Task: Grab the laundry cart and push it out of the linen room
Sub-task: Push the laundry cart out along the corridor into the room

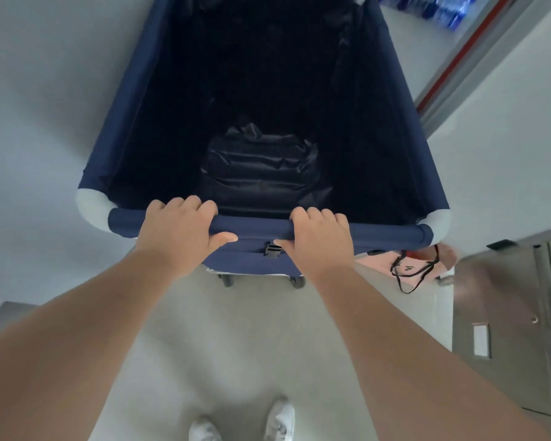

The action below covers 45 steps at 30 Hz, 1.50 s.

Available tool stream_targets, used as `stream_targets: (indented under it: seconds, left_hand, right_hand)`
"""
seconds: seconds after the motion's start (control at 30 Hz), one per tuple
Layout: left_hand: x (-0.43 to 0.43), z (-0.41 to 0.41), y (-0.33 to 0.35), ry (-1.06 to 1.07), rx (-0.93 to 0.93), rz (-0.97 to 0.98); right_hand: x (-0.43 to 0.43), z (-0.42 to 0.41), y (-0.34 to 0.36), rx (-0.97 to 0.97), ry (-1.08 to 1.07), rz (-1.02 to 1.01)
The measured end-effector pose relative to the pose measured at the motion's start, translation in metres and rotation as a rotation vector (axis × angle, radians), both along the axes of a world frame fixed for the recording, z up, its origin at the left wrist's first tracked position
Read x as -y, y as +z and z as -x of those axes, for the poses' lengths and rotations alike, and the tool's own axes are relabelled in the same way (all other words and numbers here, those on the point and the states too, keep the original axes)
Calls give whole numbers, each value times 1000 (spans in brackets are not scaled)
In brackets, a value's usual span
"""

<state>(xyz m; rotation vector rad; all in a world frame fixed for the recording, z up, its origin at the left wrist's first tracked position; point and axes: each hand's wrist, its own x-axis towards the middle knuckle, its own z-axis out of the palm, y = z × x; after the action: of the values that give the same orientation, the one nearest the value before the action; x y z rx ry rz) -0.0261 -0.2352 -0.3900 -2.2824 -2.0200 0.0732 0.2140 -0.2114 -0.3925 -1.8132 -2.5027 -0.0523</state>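
Both hands, my left hand (179, 229) and right hand (320, 238), clench the padded near rail (258, 231) of the laundry cart (407, 128), which looks near-empty, light, soft-walled, free-rolling.

No legible text anywhere
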Motion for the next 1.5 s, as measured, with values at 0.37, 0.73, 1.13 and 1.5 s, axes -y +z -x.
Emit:
stream_targets:
  seconds: [0.37, 0.73, 1.13, 1.5]
  left_hand:
    - [-113, 48, 4, 25, 20, 30]
    - [-226, 73, -1, -36, 80, -49]
    - [-330, 84, -1, -106, 66, -24]
    - [-403, 66, -4, 107, 84, 21]
  right_hand:
    - [-110, 46, 1, -24, -8, 44]
    - [-215, 69, 3, -50, -49, 32]
    - [-322, 73, 21, -70, -156, 256]
    - [-395, 24, 11, 116, -232, 195]
